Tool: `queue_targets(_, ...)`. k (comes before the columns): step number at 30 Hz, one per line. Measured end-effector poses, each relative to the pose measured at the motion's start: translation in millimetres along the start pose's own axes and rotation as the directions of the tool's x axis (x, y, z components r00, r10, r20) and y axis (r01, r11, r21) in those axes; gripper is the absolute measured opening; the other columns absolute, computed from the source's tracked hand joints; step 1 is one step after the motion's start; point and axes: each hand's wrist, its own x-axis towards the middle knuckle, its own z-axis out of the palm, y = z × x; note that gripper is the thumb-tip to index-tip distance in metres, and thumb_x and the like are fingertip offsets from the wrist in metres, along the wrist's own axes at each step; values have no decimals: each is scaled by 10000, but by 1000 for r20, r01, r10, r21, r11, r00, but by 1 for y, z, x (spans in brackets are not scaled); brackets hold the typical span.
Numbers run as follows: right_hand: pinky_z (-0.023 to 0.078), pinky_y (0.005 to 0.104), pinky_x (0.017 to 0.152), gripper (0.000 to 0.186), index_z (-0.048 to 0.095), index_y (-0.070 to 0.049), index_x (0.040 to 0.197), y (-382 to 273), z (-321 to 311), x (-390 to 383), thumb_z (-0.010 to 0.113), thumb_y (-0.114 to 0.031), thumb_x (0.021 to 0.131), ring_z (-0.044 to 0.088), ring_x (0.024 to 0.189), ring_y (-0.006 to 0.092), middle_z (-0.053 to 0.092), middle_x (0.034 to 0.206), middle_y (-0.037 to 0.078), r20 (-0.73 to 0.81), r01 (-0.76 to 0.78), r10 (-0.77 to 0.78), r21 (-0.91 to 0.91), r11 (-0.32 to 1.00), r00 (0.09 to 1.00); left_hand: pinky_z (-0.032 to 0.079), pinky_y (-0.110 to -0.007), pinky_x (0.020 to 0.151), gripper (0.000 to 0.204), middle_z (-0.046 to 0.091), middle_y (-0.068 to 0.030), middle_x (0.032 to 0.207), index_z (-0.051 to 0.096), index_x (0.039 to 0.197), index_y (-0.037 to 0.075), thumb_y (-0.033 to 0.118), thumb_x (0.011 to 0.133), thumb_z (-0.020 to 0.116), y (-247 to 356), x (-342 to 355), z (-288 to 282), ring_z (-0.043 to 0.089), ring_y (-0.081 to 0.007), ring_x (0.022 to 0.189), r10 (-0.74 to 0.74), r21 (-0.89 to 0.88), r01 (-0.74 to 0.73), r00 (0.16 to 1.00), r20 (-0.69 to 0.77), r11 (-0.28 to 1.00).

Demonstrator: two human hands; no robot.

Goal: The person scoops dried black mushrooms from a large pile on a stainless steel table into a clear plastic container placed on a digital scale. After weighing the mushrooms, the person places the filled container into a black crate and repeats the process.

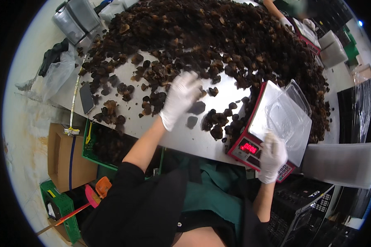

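Grip unclear on both, my left hand (181, 95) hovers near dark fungus pieces (156, 101) while my right hand (273, 158), best kept light for true weighing, overhangs the digital scale (259, 123).

We're up at head height, a wide fisheye peering down and outward, close over the metal table (183, 142).

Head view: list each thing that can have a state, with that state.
Near scale: on, display lit red.
Clear plastic: lying on near scale.
Dark pieces: heaped farther off, scattered nearer.
Left hand: gloved, over dark pieces.
Right hand: gloved, at near scale.
Phone: lying flat, dark.
Upper crate: holding dark contents.
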Motion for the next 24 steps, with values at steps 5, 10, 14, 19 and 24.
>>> queue_targets(5, 474, 339, 492, 103, 601, -86, 888, -54, 60, -45, 635, -171, 935, 581, 559, 225, 570, 692, 62, 319, 260, -284, 115, 959, 904, 246, -576, 1147, 427, 455, -160, 1489, 627, 1302, 164, 361, 924, 640, -24, -33, 26, 395, -375, 1389, -217, -19, 234, 928, 303, 972)
queue_targets(10, 499, 393, 529, 214, 554, -79, 835, -71, 108, -76, 561, -244, 971, 624, 650, 268, 580, 729, 99, 477, 124, -253, 285, 950, 842, 357, -455, 1105, 326, 563, -147, 1373, 675, 1221, 113, 120, 895, 667, 24, -41, 11, 497, -329, 1298, -150, -215, 193, 968, 202, 957)
queue_targets(14, 496, 417, 553, 192, 552, -84, 812, -75, 124, -90, 569, -203, 962, 614, 662, 293, 569, 727, 112, 424, 50, -187, 313, 949, 886, 462, -407, 985, 326, 632, -155, 1245, 697, 1143, 55, -38, 834, 647, 6, -43, 8, 583, -345, 1145, -257, -199, 251, 967, -2, 947)
queue_targets(19, 489, 414, 547, 161, 550, -90, 801, -77, 131, -92, 620, -166, 924, 600, 630, 287, 554, 705, 102, 307, 52, -160, 332, 942, 938, 261, -509, 1160, 438, 436, -166, 1491, 635, 1285, 149, 255, 865, 701, 37, -40, 17, 369, -327, 1405, -189, -133, 250, 915, 357, 959)
queue_targets(24, 490, 429, 554, 140, 581, -94, 823, -71, 139, -97, 693, -168, 863, 608, 631, 328, 601, 726, 110, 281, 34, -141, 353, 935, 949, 304, -483, 1142, 373, 569, -131, 1356, 657, 1238, 162, 224, 871, 689, 57, -47, 24, 476, -319, 1325, -64, -306, 141, 967, 248, 941)
